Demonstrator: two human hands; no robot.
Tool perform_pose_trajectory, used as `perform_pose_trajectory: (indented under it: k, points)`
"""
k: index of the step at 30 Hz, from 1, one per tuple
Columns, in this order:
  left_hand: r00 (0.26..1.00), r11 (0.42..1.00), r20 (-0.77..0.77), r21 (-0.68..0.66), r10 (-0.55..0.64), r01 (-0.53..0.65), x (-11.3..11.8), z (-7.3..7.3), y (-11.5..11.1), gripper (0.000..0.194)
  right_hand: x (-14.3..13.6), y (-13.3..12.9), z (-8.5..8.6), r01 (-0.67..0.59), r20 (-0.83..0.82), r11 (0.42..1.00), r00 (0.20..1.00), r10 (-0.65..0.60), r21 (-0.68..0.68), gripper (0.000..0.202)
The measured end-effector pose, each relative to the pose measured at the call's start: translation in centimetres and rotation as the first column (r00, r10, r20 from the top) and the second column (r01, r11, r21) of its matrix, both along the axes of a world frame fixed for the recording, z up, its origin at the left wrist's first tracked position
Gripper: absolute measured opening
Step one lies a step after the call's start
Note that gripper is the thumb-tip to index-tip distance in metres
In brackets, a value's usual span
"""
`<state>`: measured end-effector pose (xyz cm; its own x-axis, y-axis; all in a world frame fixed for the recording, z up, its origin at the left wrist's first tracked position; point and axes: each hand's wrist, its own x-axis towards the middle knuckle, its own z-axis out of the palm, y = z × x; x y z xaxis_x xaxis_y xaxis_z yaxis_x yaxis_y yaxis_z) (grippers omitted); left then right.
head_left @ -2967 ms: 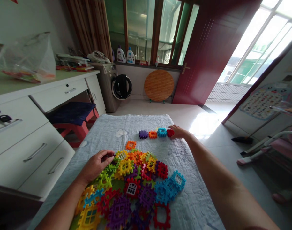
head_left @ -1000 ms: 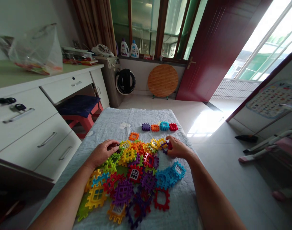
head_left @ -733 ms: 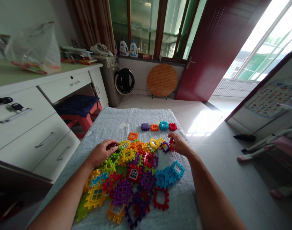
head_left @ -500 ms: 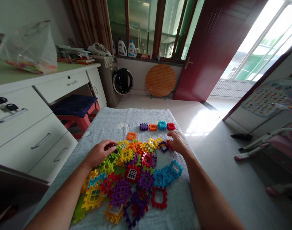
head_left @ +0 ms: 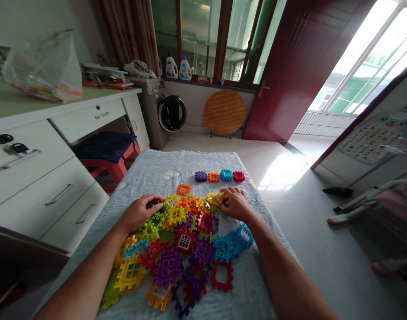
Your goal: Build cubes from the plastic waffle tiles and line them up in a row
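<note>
Interlocking plastic toy blocks (head_left: 170, 266) in yellow, green, red, purple and blue are heaped on the cloth-covered table (head_left: 170, 166). At the heap's left edge is my left hand (head_left: 141, 212), its thumb and fingers closed together beside a yellow window block (head_left: 171, 201); what they pinch is hidden. My right hand (head_left: 237, 203) lies at the far right of the heap, its fingers curled over a dark purple block (head_left: 225, 202) that is mostly covered. Close by are yellow blocks (head_left: 214, 199). Beyond the hands, purple, orange, blue and red blocks (head_left: 226, 175) form a row.
A lone orange block (head_left: 183, 190) lies just beyond the heap. White drawers (head_left: 46, 178) and a stool (head_left: 106, 146) stand left of the table. Farther off are a washing machine (head_left: 156, 113), a round wooden board (head_left: 224, 112) and a red door (head_left: 290, 66). A pink chair (head_left: 390, 200) is on the right.
My right hand has moved left and slightly nearer, from beside a red block onto the dark purple block. The red block is now out of sight. My left hand has hardly moved.
</note>
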<state>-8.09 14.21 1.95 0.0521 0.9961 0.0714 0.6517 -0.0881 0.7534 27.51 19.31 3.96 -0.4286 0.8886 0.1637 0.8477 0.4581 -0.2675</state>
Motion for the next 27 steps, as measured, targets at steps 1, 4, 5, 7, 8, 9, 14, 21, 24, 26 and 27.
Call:
perform_pose_trajectory:
  k: [1, 4, 5, 7, 8, 9, 14, 21, 24, 26, 27]
  points:
    - [1.000, 1.000, 0.002, -0.001, 0.000, 0.000, 0.0, 0.0, 0.0, 0.040, 0.0, 0.0, 0.1, 0.001, -0.029, 1.000, 1.000, -0.001, 0.003, 0.045]
    - [1.000, 1.000, 0.007, -0.003, 0.003, -0.003, 0.0, 0.0, 0.0, 0.040, 0.1, 0.2, 0.5, -0.018, -0.147, 0.999, 0.989, 0.010, -0.048, 0.026]
    - [1.000, 1.000, 0.008, -0.004, 0.005, -0.005, 0.1, 0.0, 0.0, 0.040, 0.1, 0.3, 0.7, -0.030, -0.195, 0.997, 0.981, 0.015, -0.075, 0.021]
    - [1.000, 1.000, 0.008, -0.006, 0.007, -0.007, 0.1, 0.1, -0.1, 0.039, 0.2, 0.5, 0.7, -0.045, -0.289, 0.992, 0.957, 0.010, -0.114, 0.016]
    - [1.000, 1.000, 0.007, -0.007, 0.008, -0.008, 0.1, 0.1, -0.1, 0.040, 0.2, 0.6, 0.6, -0.036, -0.333, 0.992, 0.943, -0.007, -0.125, 0.015]
    - [1.000, 1.000, 0.006, -0.008, 0.008, -0.008, 0.1, 0.1, -0.1, 0.040, 0.3, 0.7, 0.5, -0.020, -0.378, 0.990, 0.925, -0.033, -0.136, 0.015]
    - [1.000, 1.000, 0.005, 0.002, 0.006, -0.006, 0.0, 0.1, -0.1, 0.039, 0.7, 1.1, -0.2, -0.045, -0.584, 0.951, 0.797, -0.150, -0.305, 0.025]
    - [1.000, 1.000, 0.010, -0.003, 0.005, -0.005, 0.0, 0.0, 0.1, 0.040, 1.1, 1.0, 0.4, -0.046, -0.485, 0.968, 0.870, -0.083, -0.248, 0.015]
    - [1.000, 1.000, 0.008, -0.010, 0.005, -0.005, 0.0, -0.1, 0.1, 0.041, 1.2, 0.8, 0.7, 0.076, -0.273, 0.994, 0.960, -0.053, 0.073, 0.018]
    - [1.000, 1.000, 0.006, -0.013, 0.004, -0.004, 0.0, 0.0, 0.1, 0.041, 1.2, 0.7, 1.0, 0.129, -0.185, 0.968, 0.979, -0.089, 0.215, 0.022]
    - [1.000, 1.000, 0.005, -0.013, 0.004, -0.004, 0.0, 0.0, 0.0, 0.041, 1.2, 0.6, 1.2, 0.136, -0.158, 0.959, 0.983, -0.099, 0.250, 0.022]
